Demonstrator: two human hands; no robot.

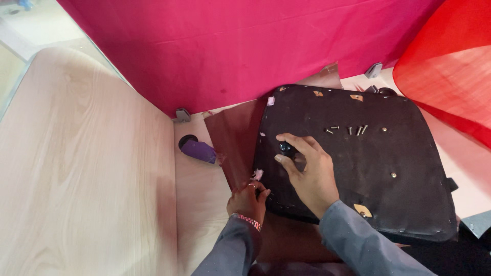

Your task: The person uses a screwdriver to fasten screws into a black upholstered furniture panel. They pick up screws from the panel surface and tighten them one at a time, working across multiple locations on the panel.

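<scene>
A black upholstered seat pad point(388, 168) lies underside up on the desk, several loose screws point(348, 130) resting on it. My right hand point(307, 174) lies on the pad's left part, its fingers closed round a small dark round knob point(285, 149). My left hand point(247, 200) grips the pad's left edge near a tuft of pink stuffing point(257, 174). Both arms wear grey sleeves, and a beaded bracelet point(249, 220) circles the left wrist.
A brown sheet point(232, 138) lies under the pad. A purple object with a black round end point(197, 149) sits to the left. A pink cloth point(230, 46) hangs behind, red mesh point(450, 76) at right. A light wood panel point(82, 168) stands at left.
</scene>
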